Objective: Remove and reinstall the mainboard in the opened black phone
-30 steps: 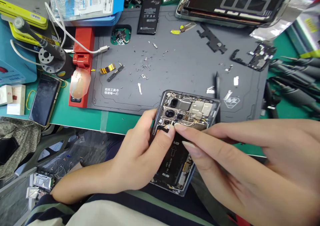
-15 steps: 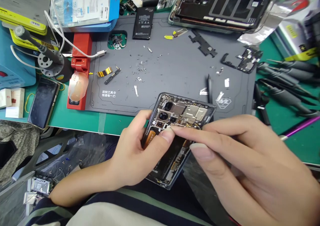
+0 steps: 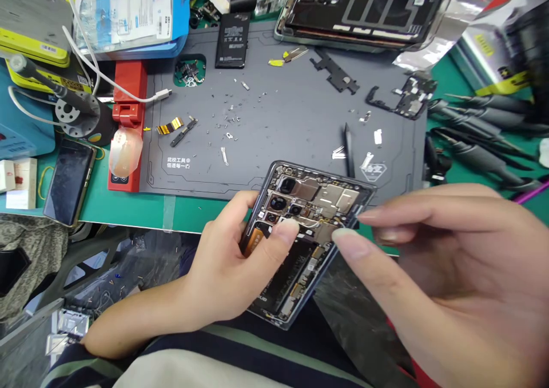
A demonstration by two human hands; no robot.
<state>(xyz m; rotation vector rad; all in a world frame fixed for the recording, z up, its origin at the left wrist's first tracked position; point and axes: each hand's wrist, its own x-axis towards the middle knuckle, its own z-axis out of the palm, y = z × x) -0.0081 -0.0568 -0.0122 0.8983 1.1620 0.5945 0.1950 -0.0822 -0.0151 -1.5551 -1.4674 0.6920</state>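
My left hand (image 3: 240, 265) grips a smartphone (image 3: 319, 282) whose back is off, baring the camera modules, metal shields and the black battery. Its thumb lies across the inside just below the cameras, and the fingers wrap the left edge. The phone is held tilted over my lap at the table's front edge. At the phone's right edge is my right hand (image 3: 433, 262), thumb and index fingertip apart with nothing visible between them. The thumb tip overlaps the frame; whether it touches I cannot tell.
On the grey work mat (image 3: 274, 130) lie several tiny screws, a loose battery (image 3: 233, 40), black brackets (image 3: 334, 70) and a black pen-like tool (image 3: 349, 147). Behind is another phone body (image 3: 364, 10). Tweezers (image 3: 484, 142) lie right. A red clamp (image 3: 128, 93) and a dark phone (image 3: 70, 179) stand left.
My right index finger has drawn back from my left thumb to the phone's right edge, and the right hand has opened. The left hand keeps its grip. The view has shifted slightly.
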